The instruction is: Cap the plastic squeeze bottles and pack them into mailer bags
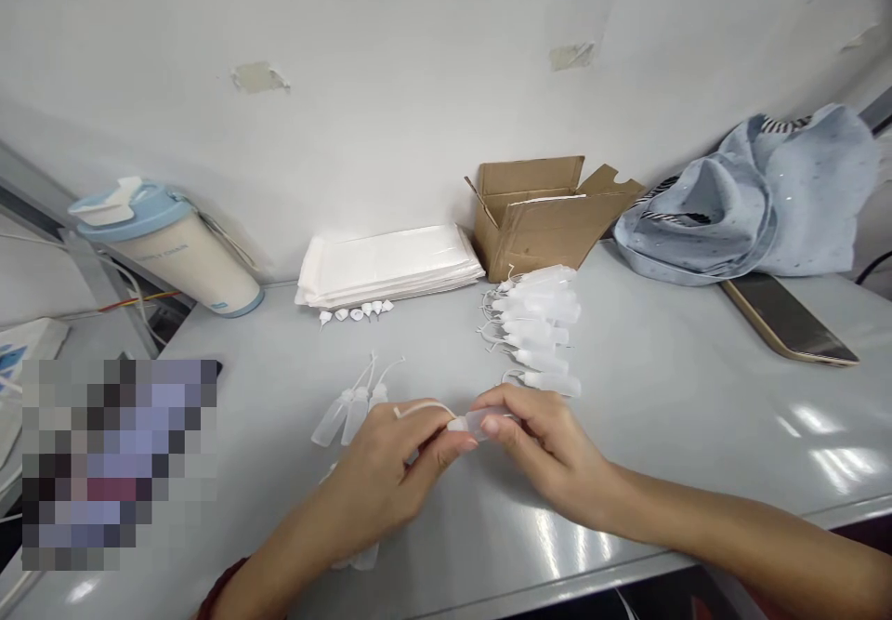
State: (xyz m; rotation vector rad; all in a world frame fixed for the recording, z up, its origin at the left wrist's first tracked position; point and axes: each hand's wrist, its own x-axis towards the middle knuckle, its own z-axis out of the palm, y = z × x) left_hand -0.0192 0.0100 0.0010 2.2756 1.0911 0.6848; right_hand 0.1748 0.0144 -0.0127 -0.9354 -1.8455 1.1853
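Observation:
A small translucent squeeze bottle [475,424] lies sideways between my two hands above the table's front part. My left hand [397,462] pinches its neck end, where a thin white strap curves up and to the left. Fingers of my right hand [547,434] are closed round the bottle's body and hide part of it. Just beyond my left hand lie several similar bottles [338,415] with straps, and more are partly covered by my left wrist. Past my right hand, several bottles with strapped caps form a row [533,327].
Small white nozzle tips [357,314] lie before a stack of white sleeves [390,262]. An open cardboard box [544,239] stands at the wall, beside a light blue cloth bag [753,202] and a phone [791,318]. A tumbler [181,248] leans at left, behind a pixelated area.

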